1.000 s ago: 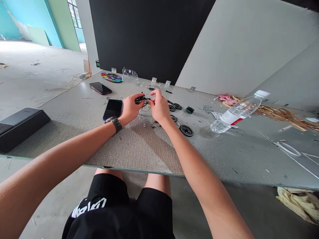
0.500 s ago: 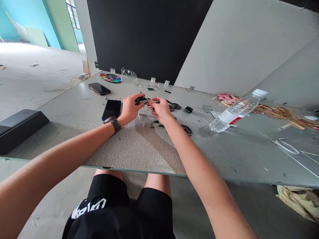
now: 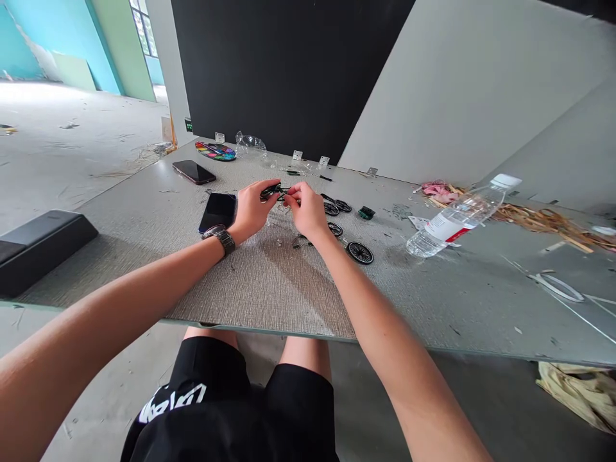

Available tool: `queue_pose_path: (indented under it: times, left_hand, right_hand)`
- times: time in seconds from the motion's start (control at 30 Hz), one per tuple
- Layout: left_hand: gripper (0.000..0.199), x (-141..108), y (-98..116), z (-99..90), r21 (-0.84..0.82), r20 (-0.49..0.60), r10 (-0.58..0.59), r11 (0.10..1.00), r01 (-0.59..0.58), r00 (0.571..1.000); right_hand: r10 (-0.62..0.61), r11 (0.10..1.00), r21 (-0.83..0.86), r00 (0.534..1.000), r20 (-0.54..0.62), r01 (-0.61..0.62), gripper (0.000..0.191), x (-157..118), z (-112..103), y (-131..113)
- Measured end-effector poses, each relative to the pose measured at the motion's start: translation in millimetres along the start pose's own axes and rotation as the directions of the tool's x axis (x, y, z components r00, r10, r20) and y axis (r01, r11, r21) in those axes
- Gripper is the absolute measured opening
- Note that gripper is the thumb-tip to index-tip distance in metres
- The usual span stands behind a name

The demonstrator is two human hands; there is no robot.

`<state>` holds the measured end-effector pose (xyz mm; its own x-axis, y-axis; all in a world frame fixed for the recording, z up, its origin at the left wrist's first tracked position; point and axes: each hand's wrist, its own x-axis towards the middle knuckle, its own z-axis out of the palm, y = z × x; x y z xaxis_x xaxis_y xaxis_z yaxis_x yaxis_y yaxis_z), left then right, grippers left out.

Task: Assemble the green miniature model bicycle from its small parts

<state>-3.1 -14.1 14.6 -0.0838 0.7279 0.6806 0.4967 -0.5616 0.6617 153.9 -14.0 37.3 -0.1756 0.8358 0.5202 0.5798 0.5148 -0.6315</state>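
Txt on shorts (image 3: 192, 375), btl label (image 3: 443, 227) illegible

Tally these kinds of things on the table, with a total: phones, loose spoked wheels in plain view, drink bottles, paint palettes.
Phones: 2
Spoked wheels: 4
Drink bottle: 1
Paint palette: 1
Total: 8

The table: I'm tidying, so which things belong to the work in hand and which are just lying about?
Probably the work:
small dark part, between left hand and right hand
spoked wheels beside the right forearm

Probably just lying about:
near phone
far phone
paint palette
water bottle
dark wedge-shaped block
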Motion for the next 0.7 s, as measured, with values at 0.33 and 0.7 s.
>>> queue_pose_path:
  times: [0.33,0.7]
  left_hand:
    - [0.031,-0.5,0.8,-1.5,-0.016,0.009,-0.024,1.000,0.024,1.000]
    - [0.030,-1.3,3.4,-3.1,-0.025,0.057,0.007,1.000,-0.005,0.998]
  right_hand:
    - [0.046,0.999,-0.013,0.998,-0.032,-0.047,0.017,0.7,2.2,-1.8]
    - [0.239,0.932,0.251,0.964,0.117,-0.261,0.022,6.9,-2.1,11.8]
